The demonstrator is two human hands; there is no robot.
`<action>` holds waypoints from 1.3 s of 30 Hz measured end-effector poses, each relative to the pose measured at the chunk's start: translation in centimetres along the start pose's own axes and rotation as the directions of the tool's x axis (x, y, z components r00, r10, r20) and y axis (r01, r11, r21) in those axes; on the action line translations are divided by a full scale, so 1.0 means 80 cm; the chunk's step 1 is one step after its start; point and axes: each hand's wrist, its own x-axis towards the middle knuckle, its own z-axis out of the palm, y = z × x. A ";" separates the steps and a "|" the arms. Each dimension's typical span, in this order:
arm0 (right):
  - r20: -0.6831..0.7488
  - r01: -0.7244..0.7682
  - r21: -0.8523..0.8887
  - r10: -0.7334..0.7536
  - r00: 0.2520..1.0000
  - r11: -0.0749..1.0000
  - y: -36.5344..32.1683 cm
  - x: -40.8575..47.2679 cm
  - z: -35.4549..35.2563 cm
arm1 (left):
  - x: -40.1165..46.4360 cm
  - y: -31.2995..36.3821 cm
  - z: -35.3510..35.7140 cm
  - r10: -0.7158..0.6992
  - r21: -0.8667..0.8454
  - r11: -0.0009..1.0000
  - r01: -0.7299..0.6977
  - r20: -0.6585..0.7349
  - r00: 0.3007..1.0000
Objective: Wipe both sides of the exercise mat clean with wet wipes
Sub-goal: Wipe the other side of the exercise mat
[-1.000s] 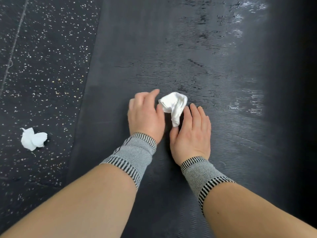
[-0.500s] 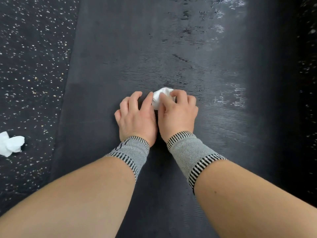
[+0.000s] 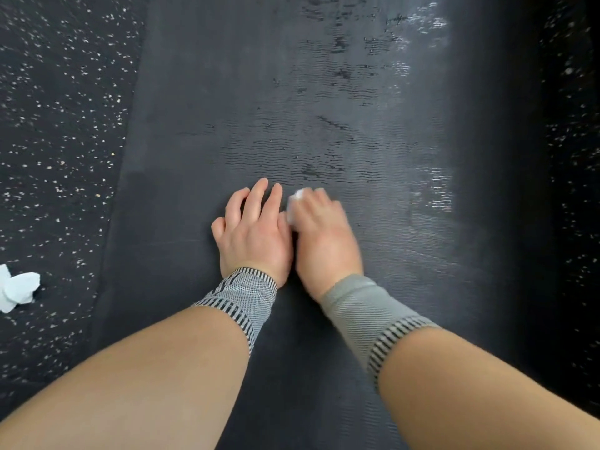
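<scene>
Your two hands sit side by side near the middle of the exercise mat (image 3: 201, 102), which lies flat on the floor (image 3: 58, 125) and runs away from you up the frame. The mat is dark grey with a fine wavy rib texture; shiny damp patches show ahead of your hands and along its right half, while the strip on the left looks matt.

Left hand (image 3: 253, 232): palm down on the mat, fingers straight and slightly spread, holding nothing. The fingertips point away from you and the inner edge of the hand touches the right hand.

Right hand (image 3: 324, 235): fingers curled over a bunched white wet wipe (image 3: 293, 203), pressing it down against the mat. Only a small part of the wipe shows — a white edge at the knuckles and beside the thumb — and the hand is motion-blurred, so you cannot tell the exact finger placement.

Both wrists carry grey knitted wrist sleeves with black-and-white striped cuffs: the left wrist sleeve (image 3: 240, 297) is sharp, the right wrist sleeve (image 3: 360, 316) blurred. Bare forearms fill the lower frame.

A second crumpled white wipe (image 3: 18, 290) lies on the floor at the left edge of the frame, well apart from the mat edge and from both hands. The floor is black with pale speckles and shows on both sides of the mat
</scene>
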 end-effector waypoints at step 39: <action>-0.076 -0.411 0.030 0.412 0.908 0.911 0.141 -0.032 -0.077 | -0.033 0.109 0.023 0.129 0.067 0.989 -0.132 0.040 0.991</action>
